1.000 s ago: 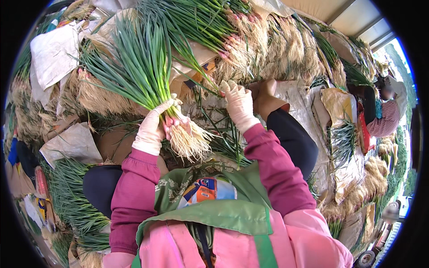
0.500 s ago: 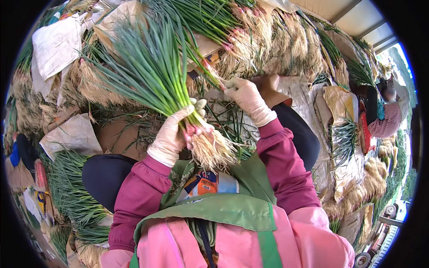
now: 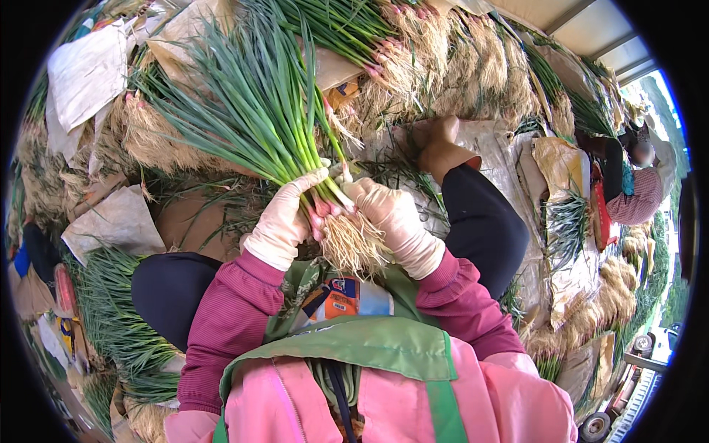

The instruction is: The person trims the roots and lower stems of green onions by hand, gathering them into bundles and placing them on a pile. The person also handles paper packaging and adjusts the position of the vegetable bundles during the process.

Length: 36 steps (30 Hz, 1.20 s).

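A large bunch of spring onions [image 3: 277, 125] fans out with green leaves pointing up and away and pale roots hanging toward my lap. My gloved left hand [image 3: 282, 221] is closed round its stems just above the pinkish bulbs. On the bunch's right side, my gloved right hand [image 3: 391, 218] has its fingers bent against the stems. A slimmer stalk runs down into those fingers, its root end mostly hidden by them. Both gloves are whitish, with maroon sleeves above.
More spring onions [image 3: 336, 33] lie in rows ahead, roots toward me. Another green pile [image 3: 122, 317] is at my left. My bent knees [image 3: 484, 229] flank the work. White sheeting [image 3: 92, 74] covers part of the stacks. A co-worker [image 3: 639, 192] sits far right.
My right hand has come down and left, bringing the single stalk from beyond the bunch against its right side. My left hand keeps its hold almost in place.
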Tool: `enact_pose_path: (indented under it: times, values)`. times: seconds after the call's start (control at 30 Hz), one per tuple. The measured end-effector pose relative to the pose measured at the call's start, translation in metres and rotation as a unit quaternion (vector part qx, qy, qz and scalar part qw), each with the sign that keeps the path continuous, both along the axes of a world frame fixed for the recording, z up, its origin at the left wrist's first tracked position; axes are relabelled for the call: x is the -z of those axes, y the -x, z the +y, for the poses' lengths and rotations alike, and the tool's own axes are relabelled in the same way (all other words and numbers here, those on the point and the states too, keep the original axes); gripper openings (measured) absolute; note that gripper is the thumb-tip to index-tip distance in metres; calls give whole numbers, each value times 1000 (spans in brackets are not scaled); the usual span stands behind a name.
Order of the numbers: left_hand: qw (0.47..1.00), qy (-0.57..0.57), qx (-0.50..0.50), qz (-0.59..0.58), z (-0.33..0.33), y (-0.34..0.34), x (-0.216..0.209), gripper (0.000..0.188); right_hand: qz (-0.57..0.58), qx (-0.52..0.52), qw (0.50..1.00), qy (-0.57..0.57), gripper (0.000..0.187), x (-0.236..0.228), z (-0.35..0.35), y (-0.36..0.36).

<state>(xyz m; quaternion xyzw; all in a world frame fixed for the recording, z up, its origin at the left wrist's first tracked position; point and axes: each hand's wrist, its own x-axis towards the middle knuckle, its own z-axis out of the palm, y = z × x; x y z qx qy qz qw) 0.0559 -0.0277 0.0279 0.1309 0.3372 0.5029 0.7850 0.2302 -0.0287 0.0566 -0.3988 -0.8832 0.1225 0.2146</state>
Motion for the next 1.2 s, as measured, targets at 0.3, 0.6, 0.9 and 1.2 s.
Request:
enact_pose_path:
  times: [0.3, 0.6, 0.9, 1.2]
  values:
    - [999, -33, -11, 8, 5, -9, -1, 28, 395, 33, 795, 460, 35, 26, 47, -28]
    - [988, 63, 67, 121, 4, 8, 20, 24, 9, 118, 991, 56, 22, 48, 67, 41]
    - [999, 14, 45, -16, 5, 6, 27, 30, -311, 195, 911, 187, 17, 130, 96, -53]
    - [993, 11, 111, 49, 9, 14, 39, 26, 402, 29, 709, 579, 24, 56, 40, 10]
